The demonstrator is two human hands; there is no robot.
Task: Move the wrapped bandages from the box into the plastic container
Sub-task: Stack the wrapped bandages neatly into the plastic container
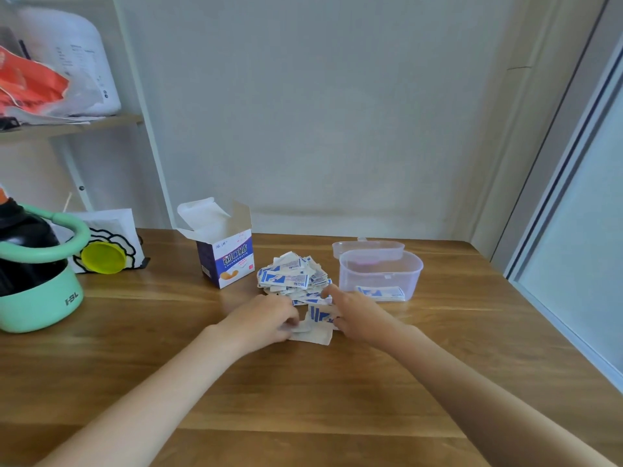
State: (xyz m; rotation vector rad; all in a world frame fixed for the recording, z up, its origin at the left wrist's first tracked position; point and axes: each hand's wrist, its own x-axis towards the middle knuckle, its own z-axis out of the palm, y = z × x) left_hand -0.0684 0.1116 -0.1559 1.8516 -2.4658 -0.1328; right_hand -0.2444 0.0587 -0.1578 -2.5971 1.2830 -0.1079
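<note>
Two bare forearms reach in from the near edge of the wooden table (135, 348), angling toward each other so the hands almost meet near the middle. The left hand (266, 318) lies knuckles-up with its fingers curled down, pinching the left edge of a few wrapped bandages (315, 326) that lie flat on the wood just in front of it. The right hand (354, 313) comes in from the other side, wrist low, forefinger stretched forward to touch the near rim of the loose pile of bandages (293, 276), while its thumb and lower fingers close on the right edge of the same small bundle; so both hands grip that bundle between them. The pile itself, white wrappers printed in blue, sits heaped on the table between the open bandage box (227, 261) on the left and the clear plastic container (381, 274) on the right. The box stands upright with its flaps raised. A few flat bandages (381, 293) already lie on the container's floor, and its lid (367, 247) rests just behind it. Far off to the left stand a mint-green jug (37, 298) and a yellow cup (102, 257), well apart from the hands.
</note>
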